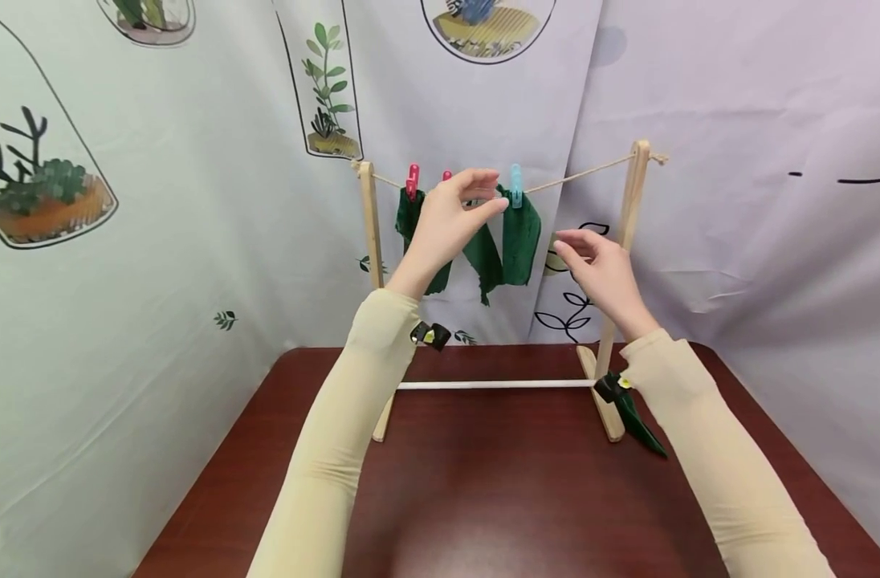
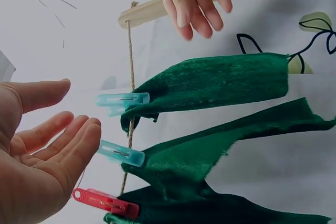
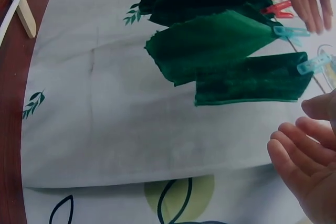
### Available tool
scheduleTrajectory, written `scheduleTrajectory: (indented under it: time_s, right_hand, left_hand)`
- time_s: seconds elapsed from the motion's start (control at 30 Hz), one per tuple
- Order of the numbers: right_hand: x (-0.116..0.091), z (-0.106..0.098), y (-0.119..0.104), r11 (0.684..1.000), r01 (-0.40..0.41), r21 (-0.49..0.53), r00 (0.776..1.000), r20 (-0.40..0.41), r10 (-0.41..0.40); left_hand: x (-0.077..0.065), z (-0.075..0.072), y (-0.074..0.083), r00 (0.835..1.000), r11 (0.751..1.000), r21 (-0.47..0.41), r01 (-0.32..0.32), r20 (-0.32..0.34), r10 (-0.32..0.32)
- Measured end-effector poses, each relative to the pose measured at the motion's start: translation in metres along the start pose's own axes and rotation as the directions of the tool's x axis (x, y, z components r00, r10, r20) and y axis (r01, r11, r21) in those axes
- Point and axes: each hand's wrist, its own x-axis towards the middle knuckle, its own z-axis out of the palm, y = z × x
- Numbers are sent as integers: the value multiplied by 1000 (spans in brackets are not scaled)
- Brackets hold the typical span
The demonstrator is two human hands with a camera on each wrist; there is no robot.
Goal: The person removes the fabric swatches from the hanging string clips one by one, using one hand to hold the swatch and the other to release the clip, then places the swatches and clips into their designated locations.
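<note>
Several green cloth pieces hang from a rope line. The rightmost cloth hangs from a light blue clothespin. A second blue clothespin pins the cloth beside it, and red clothespins hold the others further left. My left hand hovers in front of the line near the blue clothespins, thumb and fingers apart, with nothing between them. To the right of the last cloth, my right hand hangs in the air, its fingers loosely bent and empty. The left hand partly hides the middle cloths in the head view.
Two wooden posts carry the rope, joined low down by a white rod. The rack stands on a dark red-brown table, before a printed white curtain. Below the right wrist shows a dark green strip.
</note>
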Motion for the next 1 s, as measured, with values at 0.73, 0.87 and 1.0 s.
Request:
scheduleTrajectory:
  time_s: [0.73, 0.87, 1.0]
  right_hand:
    - [25, 18, -17, 988, -141, 63, 980, 148, 130]
    - [28, 18, -22, 976, -164, 145, 979, 142, 143]
    - [31, 18, -26, 966, -167, 198, 982, 116, 146]
  left_hand:
    - [49, 20, 13, 986, 983, 156, 98, 119, -117]
    - [51, 19, 14, 978, 978, 172, 119, 152, -146]
    - [53, 16, 16, 972, 978, 152, 141, 167, -166]
